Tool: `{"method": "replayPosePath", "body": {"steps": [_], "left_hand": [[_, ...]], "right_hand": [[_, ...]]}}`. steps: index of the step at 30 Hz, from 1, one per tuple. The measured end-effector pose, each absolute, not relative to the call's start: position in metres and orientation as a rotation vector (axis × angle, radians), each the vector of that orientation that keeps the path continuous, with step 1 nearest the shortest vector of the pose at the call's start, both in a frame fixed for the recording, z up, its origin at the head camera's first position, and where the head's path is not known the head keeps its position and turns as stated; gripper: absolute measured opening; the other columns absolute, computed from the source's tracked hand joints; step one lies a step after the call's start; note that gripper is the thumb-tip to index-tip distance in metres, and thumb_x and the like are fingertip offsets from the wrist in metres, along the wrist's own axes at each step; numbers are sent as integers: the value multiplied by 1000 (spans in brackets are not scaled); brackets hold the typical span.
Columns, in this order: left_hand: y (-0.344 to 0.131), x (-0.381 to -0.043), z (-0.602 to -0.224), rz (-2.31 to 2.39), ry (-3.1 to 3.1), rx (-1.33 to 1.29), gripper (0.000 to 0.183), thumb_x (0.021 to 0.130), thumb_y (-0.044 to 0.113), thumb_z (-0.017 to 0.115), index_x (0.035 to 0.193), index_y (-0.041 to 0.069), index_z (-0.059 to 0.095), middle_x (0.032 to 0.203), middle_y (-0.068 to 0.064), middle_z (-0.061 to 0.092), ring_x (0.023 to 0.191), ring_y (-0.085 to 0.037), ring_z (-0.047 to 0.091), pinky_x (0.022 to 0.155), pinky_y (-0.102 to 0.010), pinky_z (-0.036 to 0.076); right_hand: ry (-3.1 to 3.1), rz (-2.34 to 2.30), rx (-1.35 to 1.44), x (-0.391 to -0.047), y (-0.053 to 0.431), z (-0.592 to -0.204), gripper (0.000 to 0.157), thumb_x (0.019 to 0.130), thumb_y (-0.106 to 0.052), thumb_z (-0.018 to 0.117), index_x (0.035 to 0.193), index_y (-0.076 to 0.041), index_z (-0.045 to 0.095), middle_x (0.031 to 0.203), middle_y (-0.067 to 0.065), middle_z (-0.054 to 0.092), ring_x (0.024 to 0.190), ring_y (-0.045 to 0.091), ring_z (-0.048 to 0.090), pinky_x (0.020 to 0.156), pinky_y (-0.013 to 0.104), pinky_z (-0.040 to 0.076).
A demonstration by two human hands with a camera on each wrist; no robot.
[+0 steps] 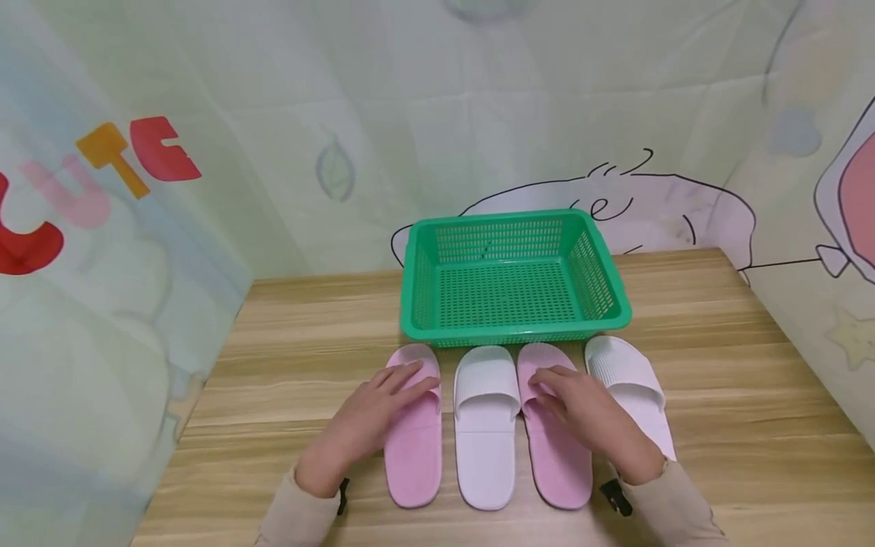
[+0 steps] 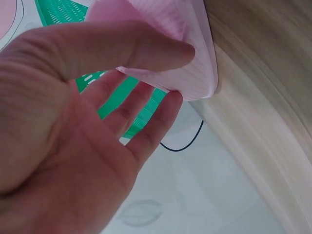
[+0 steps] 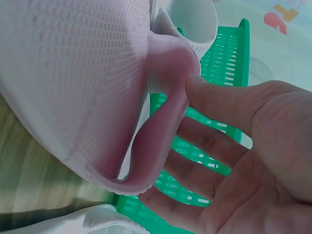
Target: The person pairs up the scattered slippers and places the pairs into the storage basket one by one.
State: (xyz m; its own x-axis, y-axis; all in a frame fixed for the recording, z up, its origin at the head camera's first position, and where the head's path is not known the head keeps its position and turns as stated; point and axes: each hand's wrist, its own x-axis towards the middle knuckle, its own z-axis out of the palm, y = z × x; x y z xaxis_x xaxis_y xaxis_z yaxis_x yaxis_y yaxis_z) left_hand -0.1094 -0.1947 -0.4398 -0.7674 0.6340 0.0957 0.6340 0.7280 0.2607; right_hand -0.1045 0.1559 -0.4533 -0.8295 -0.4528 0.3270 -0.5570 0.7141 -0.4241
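Note:
Two pink slippers and two white ones lie side by side on the table, toes toward a green basket [image 1: 516,336]. My left hand [image 1: 372,414] reaches over the strap of the left pink slipper [image 1: 413,471]; its fingers are fairly straight, fingertips at the strap [image 2: 195,73], thumb held apart. On the other pink slipper [image 1: 563,471], my right hand [image 1: 581,403] pinches the strap [image 3: 168,117], with the thumb tip on its edge and the fingertips hidden behind it. Between them lies a white slipper [image 1: 487,463]. The second white slipper [image 1: 622,368] is partly covered by my right hand.
The basket has perforated walls and stands against the back of the wooden table [image 1: 307,327]. A printed cloth [image 1: 287,137] hangs behind the table and along both sides.

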Motion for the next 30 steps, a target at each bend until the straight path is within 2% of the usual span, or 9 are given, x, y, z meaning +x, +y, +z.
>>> {"method": "replayPosePath", "body": {"steps": [12, 19, 24, 30], "left_hand": [[-198, -111, -441, -455, -2881, -1119, 79, 82, -24, 64, 150, 16, 59, 157, -20, 51, 140, -50, 51, 103, -69, 50], [-199, -114, -444, -455, -2890, -1093, 80, 84, -26, 59, 151, 19, 58, 156, -19, 52, 141, -50, 49, 108, -68, 48], [-199, -115, -441, -471, -2904, -1077, 74, 87, -24, 59, 147, 21, 61, 155, -17, 55, 142, -47, 50, 110, -67, 47], [-198, -115, -434, -456, -2944, -1051, 74, 87, -26, 60, 144, 21, 63, 152, -16, 56, 140, -45, 52, 106, -68, 49]], "right_hand": [[-2698, 782, 827, -104, 156, -457, 16, 92, -2, 79, 104, -12, 73, 98, 1, 76, 91, 21, 75, 79, 38, 61], [-2705, 773, 818, -104, 156, -455, 16, 92, -3, 79, 104, -12, 74, 98, 1, 76, 92, 22, 75, 80, 39, 62], [-2723, 762, 799, -104, 156, -454, 16, 91, -3, 80, 103, -12, 74, 99, 2, 76, 93, 22, 75, 80, 39, 62], [-2715, 768, 800, -105, 156, -456, 17, 91, -3, 80, 104, -11, 74, 99, 2, 76, 92, 22, 75, 80, 39, 62]]}}
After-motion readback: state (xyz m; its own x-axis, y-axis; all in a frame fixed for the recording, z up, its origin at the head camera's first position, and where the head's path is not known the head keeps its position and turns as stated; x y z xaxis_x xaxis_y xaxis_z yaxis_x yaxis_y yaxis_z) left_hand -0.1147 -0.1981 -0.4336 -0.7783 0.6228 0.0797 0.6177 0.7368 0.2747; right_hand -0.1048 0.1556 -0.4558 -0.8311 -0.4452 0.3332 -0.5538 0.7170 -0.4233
